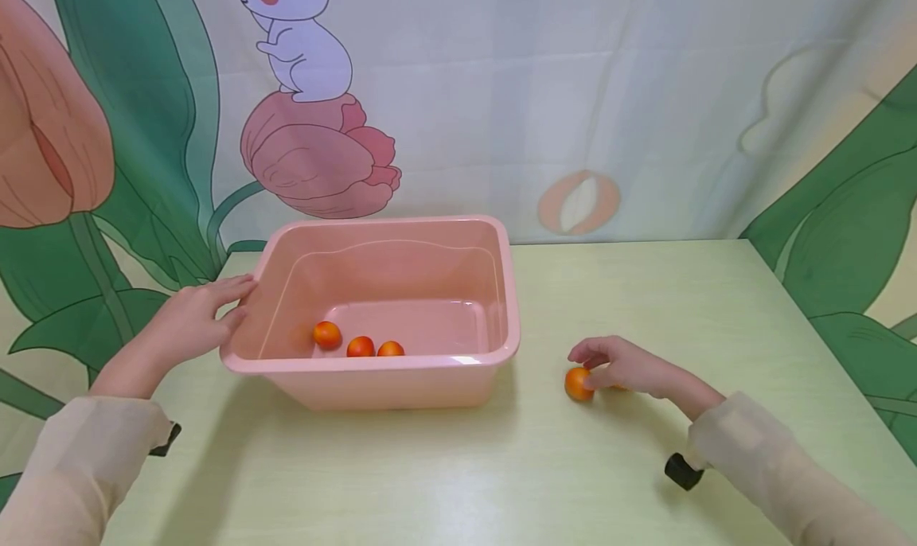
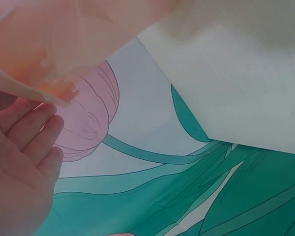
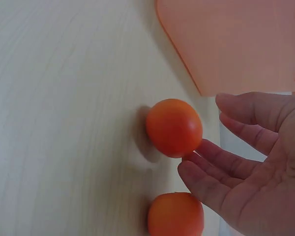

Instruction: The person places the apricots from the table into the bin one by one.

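Observation:
My left hand (image 1: 188,323) rests at the left rim of a pink plastic basin (image 1: 401,383); in the left wrist view its fingers (image 2: 37,132) lie fairly straight against the rim. Inside the basin are three small orange-red tomatoes (image 1: 327,335). Right of the basin, my right hand (image 1: 630,367) is at another tomato (image 3: 174,128) on the table. Its thumb and fingers are spread beside that fruit, not closed round it. A further tomato (image 3: 176,215) lies close by, mostly hidden by the hand in the head view.
The pale wood-grain table (image 1: 444,482) ends at a back edge just behind the basin. A printed curtain (image 1: 458,92) with tulips and a white animal hangs behind it. A black strap piece (image 1: 684,472) sits at the right sleeve.

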### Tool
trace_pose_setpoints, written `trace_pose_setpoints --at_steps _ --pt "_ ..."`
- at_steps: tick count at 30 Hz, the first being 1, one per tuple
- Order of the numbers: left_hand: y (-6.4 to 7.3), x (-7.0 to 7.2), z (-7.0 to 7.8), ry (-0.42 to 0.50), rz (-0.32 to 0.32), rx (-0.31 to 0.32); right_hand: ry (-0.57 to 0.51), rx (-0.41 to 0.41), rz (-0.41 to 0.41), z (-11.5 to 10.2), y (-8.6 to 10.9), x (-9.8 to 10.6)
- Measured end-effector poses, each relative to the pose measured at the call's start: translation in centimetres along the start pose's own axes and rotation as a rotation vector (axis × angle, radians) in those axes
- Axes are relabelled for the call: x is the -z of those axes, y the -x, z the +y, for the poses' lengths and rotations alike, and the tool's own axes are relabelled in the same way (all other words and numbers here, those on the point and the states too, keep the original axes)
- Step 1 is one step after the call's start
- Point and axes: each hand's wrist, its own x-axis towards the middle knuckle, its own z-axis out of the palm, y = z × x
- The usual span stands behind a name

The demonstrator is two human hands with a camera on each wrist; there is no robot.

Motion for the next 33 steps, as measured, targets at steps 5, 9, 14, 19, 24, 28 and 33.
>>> trace_pose_setpoints --at_steps 5,9,14,19,24,28,33 --pt "0.0 0.0 0.0 0.002 -0.003 0.005 0.0 0.013 0.019 0.1 -0.1 -0.8" --pt "0.0 0.0 0.0 0.001 -0.002 0.005 0.031 0.045 0.048 0.2 -0.4 -1.6" --pt "-0.1 -0.1 -0.1 0.003 -0.003 0.004 0.115 0.042 0.078 0.6 -0.9 -2.3" --pt "-0.1 -0.1 -0.2 0.003 0.001 0.002 0.167 0.02 0.109 0.8 -1.0 -2.7" --pt "-0.1 -0.2 -0.3 -0.001 0.003 -0.002 0.165 0.013 0.134 1.0 -1.1 -2.8" --pt "-0.1 -0.1 -0.3 0.002 0.002 -0.002 0.165 0.008 0.157 1.1 -1.1 -2.9" --pt "-0.1 -0.2 -0.2 0.005 0.001 0.0 0.156 -0.007 0.166 1.0 -1.1 -3.0"
